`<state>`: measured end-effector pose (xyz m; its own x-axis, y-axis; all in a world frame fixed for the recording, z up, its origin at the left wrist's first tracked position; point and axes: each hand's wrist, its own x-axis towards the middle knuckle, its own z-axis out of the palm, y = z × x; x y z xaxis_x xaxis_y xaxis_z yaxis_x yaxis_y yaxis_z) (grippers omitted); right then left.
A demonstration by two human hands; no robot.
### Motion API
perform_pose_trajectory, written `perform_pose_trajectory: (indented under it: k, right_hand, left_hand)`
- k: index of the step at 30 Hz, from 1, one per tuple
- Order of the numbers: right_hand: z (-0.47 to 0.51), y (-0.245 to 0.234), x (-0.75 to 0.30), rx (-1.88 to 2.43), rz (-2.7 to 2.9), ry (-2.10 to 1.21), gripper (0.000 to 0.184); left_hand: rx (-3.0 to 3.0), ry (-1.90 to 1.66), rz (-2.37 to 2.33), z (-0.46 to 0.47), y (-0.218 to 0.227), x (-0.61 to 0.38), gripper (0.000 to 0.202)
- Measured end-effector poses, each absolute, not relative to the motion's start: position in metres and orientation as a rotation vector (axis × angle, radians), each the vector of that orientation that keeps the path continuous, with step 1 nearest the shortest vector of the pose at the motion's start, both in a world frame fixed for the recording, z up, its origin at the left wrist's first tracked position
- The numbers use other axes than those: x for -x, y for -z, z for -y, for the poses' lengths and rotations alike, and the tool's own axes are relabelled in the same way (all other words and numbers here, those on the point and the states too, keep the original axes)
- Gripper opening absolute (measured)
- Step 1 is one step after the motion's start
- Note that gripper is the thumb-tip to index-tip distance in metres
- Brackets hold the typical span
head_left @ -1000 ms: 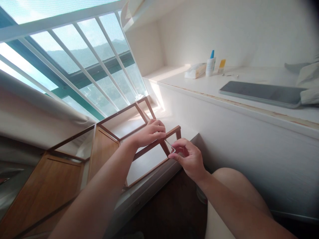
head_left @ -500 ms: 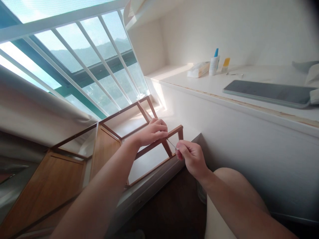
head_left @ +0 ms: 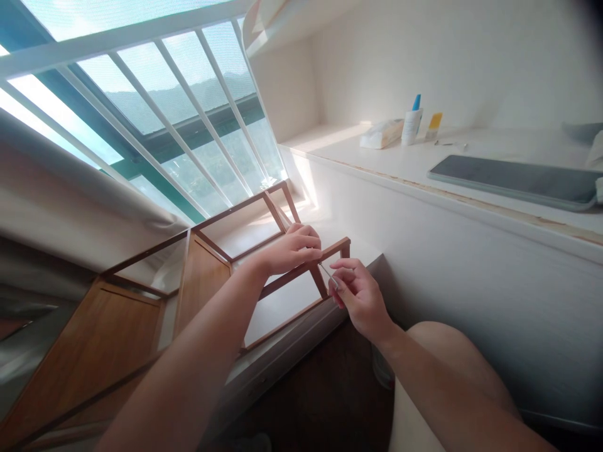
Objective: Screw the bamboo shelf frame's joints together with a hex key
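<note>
**Colours on Record**

We list: rack frame (head_left: 292,273) red-brown, its side panels (head_left: 117,339) honey brown with faint grain; thin tool (head_left: 327,275) silver; window bars (head_left: 207,113) white; ledge (head_left: 377,157) white; tablet (head_left: 513,179) dark grey, pale-edged; bottle (head_left: 411,125) white, blue-capped; tube (head_left: 434,123) yellow.

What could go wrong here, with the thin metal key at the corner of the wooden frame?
The right hand pinches the thin metal key only with fingertips, so it may slip out and fall. Only the left hand steadies the wooden frame, so it might shift under the push.
</note>
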<state>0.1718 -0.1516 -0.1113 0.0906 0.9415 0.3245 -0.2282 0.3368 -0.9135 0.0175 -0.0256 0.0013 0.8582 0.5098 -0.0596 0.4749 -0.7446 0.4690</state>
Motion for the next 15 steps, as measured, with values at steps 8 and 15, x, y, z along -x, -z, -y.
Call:
perform_pose_trajectory:
  k: [8, 15]
  right_hand:
    - [0.153, 0.102, -0.186, 0.83, 1.552, -0.386, 0.034]
    - [0.152, 0.101, -0.19, 0.836, 1.511, -0.239, 0.03]
  left_hand:
    - [-2.565, -0.113, -0.681, 0.025, -0.001, -0.018, 0.038]
    - [-2.575, -0.127, -0.653, 0.023, 0.001, -0.017, 0.036]
